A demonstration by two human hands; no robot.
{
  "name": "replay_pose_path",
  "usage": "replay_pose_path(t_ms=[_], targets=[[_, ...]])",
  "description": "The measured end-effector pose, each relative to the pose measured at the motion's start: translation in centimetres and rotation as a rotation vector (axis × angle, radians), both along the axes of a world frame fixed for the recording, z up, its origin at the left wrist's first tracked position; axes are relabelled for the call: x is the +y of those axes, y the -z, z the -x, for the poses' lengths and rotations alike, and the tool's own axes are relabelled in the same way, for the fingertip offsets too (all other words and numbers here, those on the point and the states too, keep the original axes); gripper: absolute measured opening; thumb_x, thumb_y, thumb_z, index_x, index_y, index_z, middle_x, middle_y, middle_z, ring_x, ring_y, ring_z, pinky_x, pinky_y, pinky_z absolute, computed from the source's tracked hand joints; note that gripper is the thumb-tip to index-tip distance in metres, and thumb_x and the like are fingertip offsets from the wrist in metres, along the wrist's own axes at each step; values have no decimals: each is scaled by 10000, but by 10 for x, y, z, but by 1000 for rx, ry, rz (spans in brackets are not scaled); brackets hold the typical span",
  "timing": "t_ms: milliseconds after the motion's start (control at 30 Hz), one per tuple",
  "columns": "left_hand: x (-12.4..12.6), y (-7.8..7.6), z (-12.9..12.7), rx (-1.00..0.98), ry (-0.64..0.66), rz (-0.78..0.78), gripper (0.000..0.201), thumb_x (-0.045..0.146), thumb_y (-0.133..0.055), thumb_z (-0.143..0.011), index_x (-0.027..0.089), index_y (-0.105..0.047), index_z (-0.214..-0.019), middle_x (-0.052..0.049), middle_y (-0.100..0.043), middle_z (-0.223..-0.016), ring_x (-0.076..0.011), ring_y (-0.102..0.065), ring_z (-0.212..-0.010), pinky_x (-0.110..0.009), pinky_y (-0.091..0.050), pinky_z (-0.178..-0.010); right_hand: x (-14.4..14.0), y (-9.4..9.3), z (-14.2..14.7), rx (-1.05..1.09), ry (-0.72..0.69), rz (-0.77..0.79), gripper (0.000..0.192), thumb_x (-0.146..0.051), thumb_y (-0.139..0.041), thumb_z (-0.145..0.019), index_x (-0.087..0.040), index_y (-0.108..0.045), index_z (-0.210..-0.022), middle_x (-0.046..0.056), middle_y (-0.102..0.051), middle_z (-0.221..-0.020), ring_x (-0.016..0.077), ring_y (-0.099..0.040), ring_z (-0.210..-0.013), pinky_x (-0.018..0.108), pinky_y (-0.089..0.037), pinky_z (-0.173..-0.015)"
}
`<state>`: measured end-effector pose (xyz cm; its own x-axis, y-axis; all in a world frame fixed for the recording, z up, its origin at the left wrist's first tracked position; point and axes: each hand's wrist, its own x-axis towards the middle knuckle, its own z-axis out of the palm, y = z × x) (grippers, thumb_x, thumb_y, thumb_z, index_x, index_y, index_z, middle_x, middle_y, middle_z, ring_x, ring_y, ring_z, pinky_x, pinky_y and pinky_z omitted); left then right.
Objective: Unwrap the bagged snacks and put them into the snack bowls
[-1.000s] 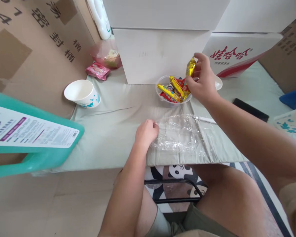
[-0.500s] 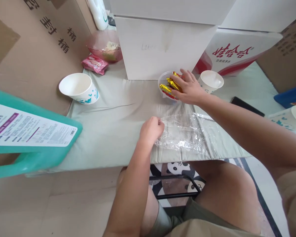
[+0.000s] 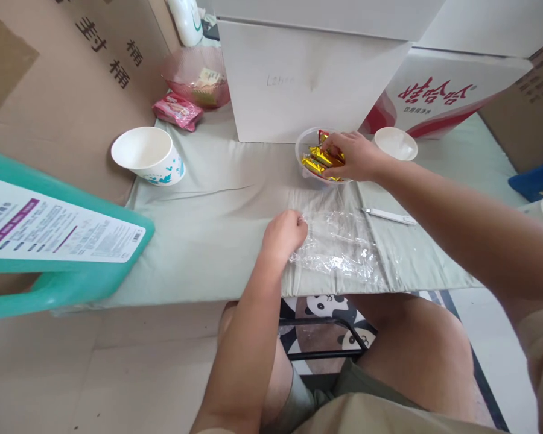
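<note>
Two grips | right hand point(image 3: 353, 158) grasping candy bars point(image 3: 319, 163) in bowl point(image 3: 304, 144) | left hand point(image 3: 284, 232) pinching plastic bag point(image 3: 339, 247)

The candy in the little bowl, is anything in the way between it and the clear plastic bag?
Nothing visible. The right hand rests on the wrapped candies in the clear bowl; only bare cloth lies between it and the clear plastic bag, which the left hand pinches.

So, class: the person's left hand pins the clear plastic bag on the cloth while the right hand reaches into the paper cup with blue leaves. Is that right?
Not quite. The head view shows the right hand in the clear bowl of gold and red candies, not the paper cup. The left hand does pin the plastic bag.
</note>
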<state>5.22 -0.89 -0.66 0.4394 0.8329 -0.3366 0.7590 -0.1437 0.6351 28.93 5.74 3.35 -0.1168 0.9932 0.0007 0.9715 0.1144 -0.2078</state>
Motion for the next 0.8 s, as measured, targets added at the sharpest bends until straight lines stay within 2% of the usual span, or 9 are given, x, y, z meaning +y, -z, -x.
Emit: replay_pose_path(t_ms=[167, 267, 333, 400, 533, 600, 667, 733, 800], targets=[[-2, 0, -1, -31, 2, 19, 215, 173, -482, -876, 228, -690, -878, -68, -747, -912, -252, -678, -918, -339, -471, -785, -14, -21, 7, 5, -9, -32, 506, -369, -735, -768, -243, -591, -1236, 115, -676, -1171, 347, -610, -1094, 536, -497, -956], [-2, -1, 1, -75, -25, 38, 205, 189, -513, -874, 233, -694, -959, -63, -748, -933, -244, -676, -911, -337, -482, -797, -63, -42, 24, 98, 127, -353, 228, -302, -502, -939, -274, -609, -1138, 123, -690, -1149, 320, -619, -1121, 540, -483, -1004], [-1, -2, 2, -107, -23, 44, 182, 202, -529, -874, 232, -683, -966, -55, -737, -909, -236, -671, -898, -333, -481, -797, -106, -42, 36, 203, 137, -549, 150, -287, -484, -949, -296, -610, -1029, 89, -715, -1043, 278, -667, -959, 504, -530, -920], [1, -2, 2, -145, -35, 34, 159, 203, -546, -868, 232, -662, -974, -40, -721, -893, -220, -661, -872, -326, -479, -792, -143, -27, 43, 246, 110, -526, 175, -310, -577, -886, -290, -605, -1058, 81, -711, -996, 293, -684, -932, 516, -540, -888], [4, 6, -1, -296, -121, -67, 120, 147, -564, -836, 225, -576, -926, -11, -687, -954, -143, -611, -782, -275, -469, -756, -177, 22, 29, 209, 285, -331, 554, -406, -703, -765, -261, -577, -1284, 145, -675, -1219, 393, -631, -1145, 608, -506, -957], [7, 13, -3, -393, -162, -106, 104, 132, -558, -830, 220, -520, -871, -1, -665, -964, -110, -576, -742, -248, -462, -726, -178, 39, 11, 197, 404, -316, 472, -391, -693, -765, -259, -623, -1213, 138, -694, -1166, 389, -642, -1112, 617, -497, -964], [13, 21, -5, -467, -237, -115, 128, 133, -559, -831, 225, -490, -887, 4, -641, -934, -103, -563, -729, -237, -466, -709, -177, 48, -5, 250, 487, -321, 258, -363, -663, -791, -265, -666, -1030, 112, -717, -1058, 353, -673, -1038, 580, -514, -954], [20, 28, -5, -504, -321, -117, 195, 134, -563, -829, 239, -488, -974, 8, -619, -889, -113, -571, -730, -247, -482, -713, -176, 52, -17, 382, 532, -326, 109, -353, -631, -826, -264, -649, -886, 80, -720, -941, 303, -700, -946, 515, -551, -909], [23, 31, -3, -518, -368, -193, 300, 135, -568, -823, 252, -482, -1085, -3, -618, -917, -136, -600, -786, -277, -505, -762, -177, 54, -24, 507, 583, -342, 101, -351, -594, -859, -259, -633, -874, 62, -712, -877, 269, -709, -864, 464, -579, -840]])
